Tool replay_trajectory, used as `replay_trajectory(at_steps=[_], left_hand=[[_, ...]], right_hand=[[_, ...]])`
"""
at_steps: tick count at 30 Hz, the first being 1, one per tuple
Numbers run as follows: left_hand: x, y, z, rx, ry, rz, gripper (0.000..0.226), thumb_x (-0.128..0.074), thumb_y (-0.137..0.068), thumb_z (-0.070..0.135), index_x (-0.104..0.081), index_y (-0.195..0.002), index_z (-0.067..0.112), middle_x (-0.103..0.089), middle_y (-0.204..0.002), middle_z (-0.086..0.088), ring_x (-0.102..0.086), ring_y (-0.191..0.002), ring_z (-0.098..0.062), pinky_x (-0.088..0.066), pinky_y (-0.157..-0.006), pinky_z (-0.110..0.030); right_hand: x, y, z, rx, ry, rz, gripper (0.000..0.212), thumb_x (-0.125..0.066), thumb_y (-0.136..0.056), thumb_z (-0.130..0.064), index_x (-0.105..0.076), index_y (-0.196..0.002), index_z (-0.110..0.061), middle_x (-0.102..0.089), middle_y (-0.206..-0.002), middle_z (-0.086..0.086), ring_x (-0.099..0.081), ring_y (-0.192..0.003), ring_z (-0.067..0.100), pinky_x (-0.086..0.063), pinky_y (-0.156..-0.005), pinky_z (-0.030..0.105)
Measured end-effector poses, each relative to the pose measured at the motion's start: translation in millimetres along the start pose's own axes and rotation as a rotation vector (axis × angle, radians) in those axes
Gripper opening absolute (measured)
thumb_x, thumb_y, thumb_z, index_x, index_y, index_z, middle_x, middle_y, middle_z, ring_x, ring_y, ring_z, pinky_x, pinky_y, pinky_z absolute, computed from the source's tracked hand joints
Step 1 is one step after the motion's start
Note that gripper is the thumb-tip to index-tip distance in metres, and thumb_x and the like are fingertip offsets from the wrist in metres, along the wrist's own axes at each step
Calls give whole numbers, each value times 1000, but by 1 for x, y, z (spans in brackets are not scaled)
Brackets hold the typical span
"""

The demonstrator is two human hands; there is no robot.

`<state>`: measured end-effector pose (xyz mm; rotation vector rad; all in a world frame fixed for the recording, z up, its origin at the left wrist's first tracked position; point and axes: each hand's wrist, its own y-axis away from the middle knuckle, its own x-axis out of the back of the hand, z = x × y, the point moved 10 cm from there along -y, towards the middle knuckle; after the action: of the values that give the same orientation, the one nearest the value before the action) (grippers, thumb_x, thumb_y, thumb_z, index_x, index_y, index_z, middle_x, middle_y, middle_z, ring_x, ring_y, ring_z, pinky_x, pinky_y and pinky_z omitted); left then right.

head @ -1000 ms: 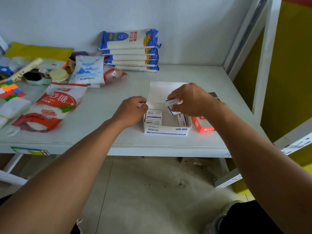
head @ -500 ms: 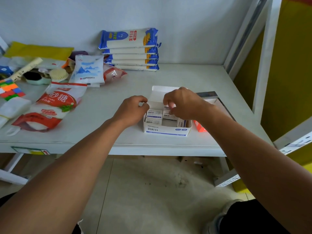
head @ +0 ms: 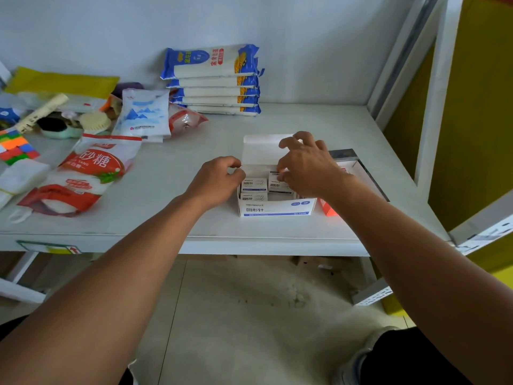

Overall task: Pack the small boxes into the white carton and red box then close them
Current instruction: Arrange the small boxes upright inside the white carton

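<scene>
The white carton (head: 276, 210) stands open near the table's front edge, its lid flap (head: 261, 151) tipped back. Several small white boxes (head: 254, 185) lie inside it. My left hand (head: 215, 180) rests curled against the carton's left wall, holding it. My right hand (head: 306, 165) hovers over the carton's right half with fingers spread, its fingertips touching a small box (head: 277, 184) that lies in the carton. The red box (head: 327, 211) sits just right of the carton, mostly hidden behind my right forearm.
A dark-rimmed tray (head: 369, 173) lies to the right behind my right hand. Stacked blue-and-white packets (head: 213, 81) stand against the back wall. Sugar bags (head: 91, 168), a white pouch (head: 144, 115), brushes and colourful blocks (head: 16, 147) crowd the left side. A white shelf post (head: 435, 87) rises at right.
My right hand lowered the small box it held into the carton and opened its fingers over it. My left hand stayed on the carton's left wall.
</scene>
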<state>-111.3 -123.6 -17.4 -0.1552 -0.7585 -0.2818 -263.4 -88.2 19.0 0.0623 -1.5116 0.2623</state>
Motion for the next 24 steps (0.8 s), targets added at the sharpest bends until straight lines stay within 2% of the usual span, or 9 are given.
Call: replay_trajectory(at_steps=[6, 10, 13, 15, 17, 20, 22, 24], left_hand=[[0, 1, 1, 12, -8, 4, 28, -49, -91, 28, -64, -113, 20, -67, -115, 1, -63, -95, -18, -47, -78, -29], [1, 2, 3, 4, -53, 20, 28, -48, -91, 28, -65, -111, 17, -67, -113, -2, -62, -96, -20, -49, -82, -33], [1, 2, 3, -1, -63, 26, 27, -49, -91, 28, -65, -110, 17, -67, -113, -1, -62, -95, -20, -50, -85, -36], [1, 2, 3, -5, -60, 24, 26, -49, -90, 28, -65, -108, 19, -67, -111, 0, -63, -93, -20, -51, -84, -35], [0, 2, 5, -12, -54, 17, 25, -49, -91, 27, -65, -109, 19, -67, -111, 0, -63, -91, -19, -50, -81, -33], [-2, 1, 6, -9, -64, 12, 31, -48, -93, 26, -62, -119, 17, -63, -120, -2, -61, -98, -19, -46, -81, -29], [-3, 1, 6, -5, -75, 12, 37, -48, -93, 27, -58, -126, 16, -61, -127, -3, -60, -101, -18, -44, -82, -27], [-4, 1, 5, -6, -68, 13, 37, -48, -93, 26, -57, -128, 16, -61, -127, -3, -59, -97, -15, -42, -81, -25]], right_hand=[[-5, 1, -7, 62, 87, -38, 28, -54, -92, -40, -70, -110, -26, -38, -151, -3, -18, -143, 28, -29, -105, 48], [-28, 7, -3, 39, -3, -214, 49, -41, -91, -60, -70, -112, -26, -30, -155, -5, -12, -145, 28, -18, -110, 52], [-38, 15, 2, 42, -95, -263, 57, -51, -78, -71, -67, -117, -33, -24, -157, -4, -9, -145, 29, -13, -113, 54], [-33, 15, 7, 19, -144, -234, 50, -59, -77, -64, -68, -115, -33, -27, -156, -3, -11, -145, 28, -15, -113, 53], [-24, 10, 11, -11, -165, -221, 42, -57, -84, -56, -69, -115, -29, -30, -153, -3, -11, -144, 27, -16, -112, 52], [-30, 6, 12, -52, -125, -345, 49, -46, -92, -54, -63, -124, -22, -31, -153, -1, -7, -145, 28, -13, -113, 53], [-38, 4, 12, -71, -65, -388, 52, -48, -90, -54, -60, -126, -19, -37, -150, -2, -10, -145, 28, -16, -112, 54], [-29, 0, 8, -72, -51, -264, 46, -56, -86, -52, -64, -117, -19, -48, -140, -1, -24, -139, 27, -28, -107, 54]])
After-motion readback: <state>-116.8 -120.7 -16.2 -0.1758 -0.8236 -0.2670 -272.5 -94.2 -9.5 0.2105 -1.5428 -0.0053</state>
